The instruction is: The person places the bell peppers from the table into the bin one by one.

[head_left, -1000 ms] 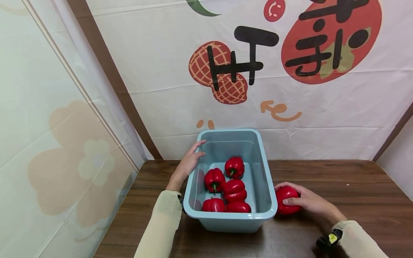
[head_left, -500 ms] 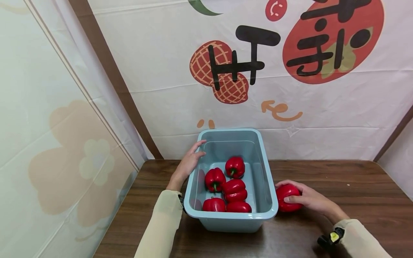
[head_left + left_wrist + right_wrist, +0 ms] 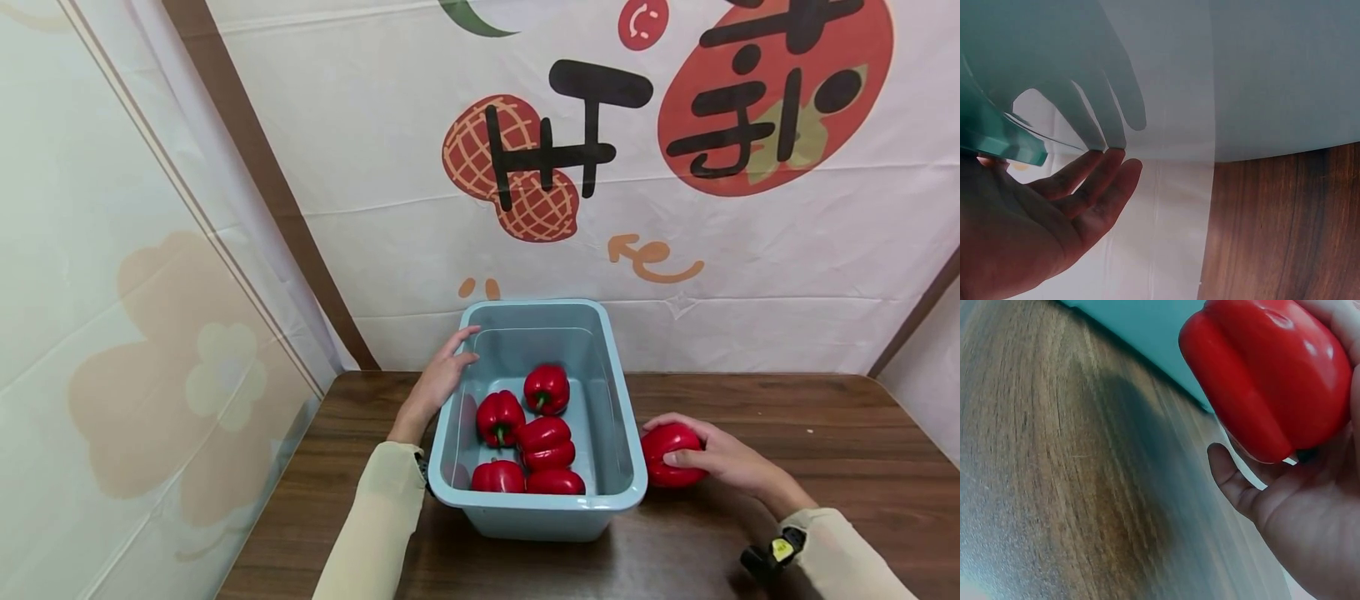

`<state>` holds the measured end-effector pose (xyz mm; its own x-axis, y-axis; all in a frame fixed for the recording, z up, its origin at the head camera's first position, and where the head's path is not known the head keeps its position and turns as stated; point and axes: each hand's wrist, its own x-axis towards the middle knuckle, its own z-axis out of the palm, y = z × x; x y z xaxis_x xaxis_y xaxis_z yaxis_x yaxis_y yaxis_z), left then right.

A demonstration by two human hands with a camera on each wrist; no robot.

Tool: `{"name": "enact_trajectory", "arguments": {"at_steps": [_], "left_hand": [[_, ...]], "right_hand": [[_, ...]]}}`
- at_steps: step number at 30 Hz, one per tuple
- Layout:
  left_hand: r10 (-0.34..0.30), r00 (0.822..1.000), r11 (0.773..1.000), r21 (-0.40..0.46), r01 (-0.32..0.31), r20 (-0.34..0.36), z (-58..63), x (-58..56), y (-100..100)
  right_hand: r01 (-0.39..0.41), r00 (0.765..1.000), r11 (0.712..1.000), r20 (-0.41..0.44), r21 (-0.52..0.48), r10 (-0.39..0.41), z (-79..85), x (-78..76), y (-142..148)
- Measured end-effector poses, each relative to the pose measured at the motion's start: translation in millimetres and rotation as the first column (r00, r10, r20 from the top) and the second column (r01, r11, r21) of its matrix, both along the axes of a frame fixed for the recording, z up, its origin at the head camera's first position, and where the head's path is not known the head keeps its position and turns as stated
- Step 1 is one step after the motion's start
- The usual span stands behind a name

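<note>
A blue-grey plastic bin (image 3: 544, 523) stands on the table, with several red bell peppers (image 3: 546, 443) lying on its floor. My left hand (image 3: 435, 385) grips the bin's left rim, its thumb and index finger reaching over the inside. In the left wrist view, other fingers (image 3: 1110, 194) of that hand touch the outer wall. Just right of the bin, my right hand (image 3: 731, 462) holds another red bell pepper (image 3: 670, 455). The right wrist view shows this bell pepper (image 3: 1266, 375) close up, its stem end toward the palm and a shadow on the wood beneath.
The dark wooden table (image 3: 825, 433) extends to both sides of the bin. Behind it hangs a white printed cloth (image 3: 390, 150), near the bin's far rim. Another pale cloth (image 3: 150, 350) borders the left side.
My right hand and the bell pepper it holds have shifted slightly upward and to the right. The left hand, the bin and the peppers inside stay as they were.
</note>
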<state>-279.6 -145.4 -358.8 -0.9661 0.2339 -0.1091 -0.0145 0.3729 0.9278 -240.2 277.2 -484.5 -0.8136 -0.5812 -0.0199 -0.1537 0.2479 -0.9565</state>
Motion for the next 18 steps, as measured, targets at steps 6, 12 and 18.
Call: {"name": "enact_trajectory", "arguments": {"at_steps": [6,12,18], "left_hand": [[0.000,1.000,1.000,0.003,0.000,0.012,1.0,-0.1,0],[-0.002,1.000,1.000,0.008,0.002,0.010,1.8,0.5,0],[-0.003,1.000,1.000,0.003,0.003,0.004,2.2,1.3,1]], "right_hand": [[-0.016,1.000,1.000,-0.024,-0.015,0.015,4.4,0.4,0],[0.024,1.000,1.000,-0.007,0.007,-0.024,9.3,0.8,1],[0.030,0.999,1.000,-0.030,-0.001,-0.030,14.5,0.2,2]]}}
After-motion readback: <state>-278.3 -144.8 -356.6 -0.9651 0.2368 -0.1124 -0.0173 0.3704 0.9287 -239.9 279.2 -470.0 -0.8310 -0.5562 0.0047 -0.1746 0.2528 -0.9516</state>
